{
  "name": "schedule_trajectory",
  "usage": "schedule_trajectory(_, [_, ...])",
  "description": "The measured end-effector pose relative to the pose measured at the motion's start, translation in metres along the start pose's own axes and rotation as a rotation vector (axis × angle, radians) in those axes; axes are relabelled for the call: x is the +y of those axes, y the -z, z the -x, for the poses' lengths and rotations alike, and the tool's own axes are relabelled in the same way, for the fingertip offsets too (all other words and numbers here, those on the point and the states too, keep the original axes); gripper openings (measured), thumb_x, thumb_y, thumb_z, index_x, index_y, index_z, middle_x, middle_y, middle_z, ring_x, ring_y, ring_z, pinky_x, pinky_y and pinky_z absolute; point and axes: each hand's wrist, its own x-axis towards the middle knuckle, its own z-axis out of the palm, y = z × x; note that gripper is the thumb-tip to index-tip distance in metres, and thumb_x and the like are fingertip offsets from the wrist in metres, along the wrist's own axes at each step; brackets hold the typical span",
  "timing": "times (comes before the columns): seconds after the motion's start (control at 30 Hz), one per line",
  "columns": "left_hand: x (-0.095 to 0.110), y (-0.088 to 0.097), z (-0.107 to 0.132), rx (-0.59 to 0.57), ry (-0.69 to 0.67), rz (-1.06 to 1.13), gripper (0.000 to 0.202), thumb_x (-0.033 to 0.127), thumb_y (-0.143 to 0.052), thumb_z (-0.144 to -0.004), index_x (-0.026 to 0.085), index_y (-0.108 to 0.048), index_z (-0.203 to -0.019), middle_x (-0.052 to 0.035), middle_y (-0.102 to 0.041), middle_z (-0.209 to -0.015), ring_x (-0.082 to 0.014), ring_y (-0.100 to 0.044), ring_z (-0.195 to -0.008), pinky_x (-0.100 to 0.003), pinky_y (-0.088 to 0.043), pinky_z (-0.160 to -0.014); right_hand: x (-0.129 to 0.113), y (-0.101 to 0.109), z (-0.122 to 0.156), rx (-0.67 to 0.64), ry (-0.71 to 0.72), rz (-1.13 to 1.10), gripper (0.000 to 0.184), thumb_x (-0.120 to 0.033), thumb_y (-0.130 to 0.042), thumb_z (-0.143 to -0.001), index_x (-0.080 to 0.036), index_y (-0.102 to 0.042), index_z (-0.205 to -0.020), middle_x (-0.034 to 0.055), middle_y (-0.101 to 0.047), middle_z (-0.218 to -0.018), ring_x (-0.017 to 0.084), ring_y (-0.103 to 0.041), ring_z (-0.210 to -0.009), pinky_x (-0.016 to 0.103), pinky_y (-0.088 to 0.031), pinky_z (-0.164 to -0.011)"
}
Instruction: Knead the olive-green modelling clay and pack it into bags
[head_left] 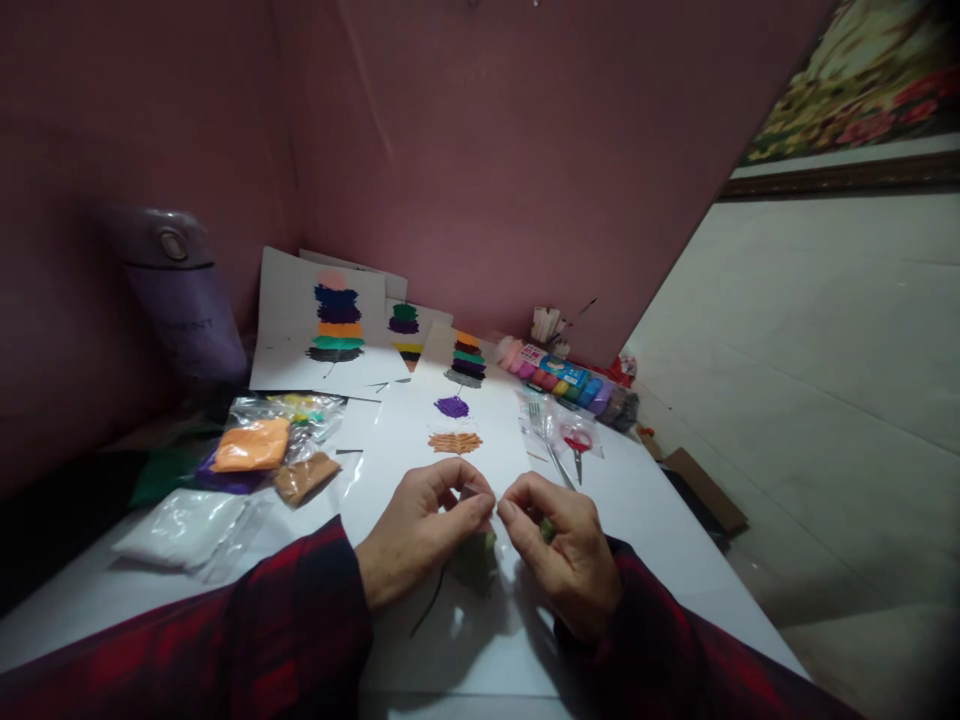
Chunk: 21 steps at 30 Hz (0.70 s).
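Note:
Over the white sheet in front of me, my left hand (435, 525) is closed in a pinch, thumb against forefinger. Below its fingers hangs a dull green piece (480, 562), partly in shadow, which looks like clay in clear film. A thin dark strand (429, 603) trails down from it. My right hand (559, 550) is also pinched, its fingertips almost meeting the left ones. A small green lump (547, 530) shows within its curled fingers. Just beyond, a brown ridged clay shape (454, 442) and a purple clay patch (453, 407) lie on the paper.
Clay packets in orange (251, 445), brown (306, 479) and white (180, 528) lie left. A purple bottle (187, 300) stands behind them. Striped clay sheets (289, 320) lean at the wall. Right are red-handled scissors (577, 455), tweezers (559, 462) and a multicoloured clay pack (566, 380).

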Motion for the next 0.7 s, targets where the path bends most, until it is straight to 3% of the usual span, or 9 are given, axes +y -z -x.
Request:
schedule_trajectory(0.4, [0.0011,-0.0007,-0.0009,0.094,-0.021,-0.019,0.018,0.031,-0.061,-0.078,0.015,-0.056,-0.071,0.001,-0.055,-0.066,-0.0104,-0.046,-0.061,-0.024,-0.037,-0.058,-0.0006,-0.0017,-0.0023,0.051,-0.006,-0.012,0.026,-0.031,-0.053,-0.092,-0.017,-0.061,-0.072,-0.0005,-0.057,-0.06,0.012,-0.047,-0.052,0.027,-0.033,-0.052])
schedule_trajectory(0.7, [0.0014,-0.0011,0.0,0.08,-0.015,0.008,0.019,0.032,-0.062,-0.078,0.015,-0.057,-0.072,0.0001,-0.055,-0.066,-0.0109,-0.047,-0.061,-0.024,-0.038,-0.057,-0.0009,-0.0004,-0.0003,0.043,0.004,-0.04,0.026,-0.027,-0.052,-0.093,-0.018,-0.058,-0.07,-0.0019,-0.053,-0.061,0.012,-0.048,-0.057,0.027,-0.034,-0.056])
